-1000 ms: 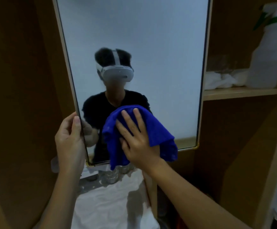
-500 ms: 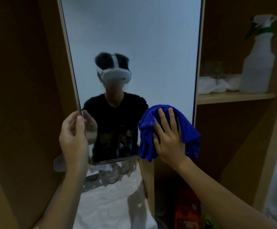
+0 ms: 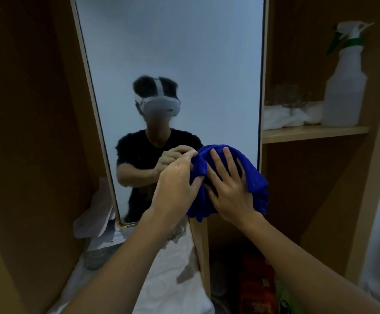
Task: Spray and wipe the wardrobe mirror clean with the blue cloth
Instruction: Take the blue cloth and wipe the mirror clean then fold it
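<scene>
The tall wardrobe mirror (image 3: 173, 53) stands in front of me and reflects a person in a headset. A blue cloth (image 3: 252, 175) lies against the mirror's lower right part. My right hand (image 3: 227, 189) presses flat on the cloth with its fingers spread. My left hand (image 3: 175, 184) pinches the cloth's left edge between thumb and fingers. A white spray bottle (image 3: 345, 87) with a green trigger stands on the shelf at the right, apart from both hands.
A wooden shelf (image 3: 313, 132) at the right carries the bottle and crumpled white plastic (image 3: 291, 116). Brown wardrobe panels flank the mirror. White sheeting (image 3: 162, 275) lies below, with an orange box (image 3: 257, 286) at the bottom right.
My left hand has let go of the mirror's left edge and moved right to pinch the cloth. My right hand with the cloth stays at the mirror's lower right.
</scene>
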`<state>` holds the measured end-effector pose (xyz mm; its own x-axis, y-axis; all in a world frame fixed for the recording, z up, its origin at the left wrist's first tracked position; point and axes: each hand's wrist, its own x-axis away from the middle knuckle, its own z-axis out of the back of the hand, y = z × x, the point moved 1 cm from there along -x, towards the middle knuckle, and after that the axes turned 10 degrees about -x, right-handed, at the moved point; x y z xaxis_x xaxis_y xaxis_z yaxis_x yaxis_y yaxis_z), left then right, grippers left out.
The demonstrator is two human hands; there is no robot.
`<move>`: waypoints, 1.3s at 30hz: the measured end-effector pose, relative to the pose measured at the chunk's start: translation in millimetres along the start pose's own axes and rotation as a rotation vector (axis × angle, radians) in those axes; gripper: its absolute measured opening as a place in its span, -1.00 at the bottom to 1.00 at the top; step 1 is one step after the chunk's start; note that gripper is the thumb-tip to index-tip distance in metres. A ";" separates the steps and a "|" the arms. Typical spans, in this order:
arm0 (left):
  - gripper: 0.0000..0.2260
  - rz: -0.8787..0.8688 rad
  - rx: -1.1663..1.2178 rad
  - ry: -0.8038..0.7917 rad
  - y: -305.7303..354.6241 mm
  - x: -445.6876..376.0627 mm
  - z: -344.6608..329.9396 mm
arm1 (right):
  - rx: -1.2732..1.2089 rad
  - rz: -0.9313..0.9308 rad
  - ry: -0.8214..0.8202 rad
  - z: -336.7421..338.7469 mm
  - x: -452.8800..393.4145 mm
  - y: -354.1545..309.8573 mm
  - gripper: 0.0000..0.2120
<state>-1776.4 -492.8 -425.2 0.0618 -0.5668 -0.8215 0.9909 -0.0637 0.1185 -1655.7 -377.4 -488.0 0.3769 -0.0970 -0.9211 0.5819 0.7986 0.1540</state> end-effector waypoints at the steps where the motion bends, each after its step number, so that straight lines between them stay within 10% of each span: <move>1: -0.54 -0.005 -0.016 0.008 1.7 -1.3 -0.3 | 0.003 0.006 -0.012 0.6 0.8 -0.2 -0.51; 8: -0.48 0.098 0.050 -0.008 26.2 -16.0 3.0 | 0.090 0.054 -0.134 7.9 3.0 5.3 -0.36; 23: -0.85 0.050 0.115 0.032 -15.3 -49.0 42.4 | -0.159 0.119 0.216 54.7 -59.9 24.1 -0.64; 33: -0.85 -0.064 0.029 -0.028 -32.0 -161.3 146.1 | -0.258 -0.040 -0.224 125.3 -224.3 22.6 -0.35; 39: -0.86 -0.058 -0.145 -0.166 -18.3 -273.5 225.1 | -0.257 -0.072 -0.361 178.0 -350.9 46.1 -0.60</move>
<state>-1838.4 -521.6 -77.2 -0.0040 -0.6941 -0.7199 0.9998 0.0124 -0.0175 -1632.9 -412.3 -94.0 0.5958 -0.3221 -0.7357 0.4352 0.8994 -0.0414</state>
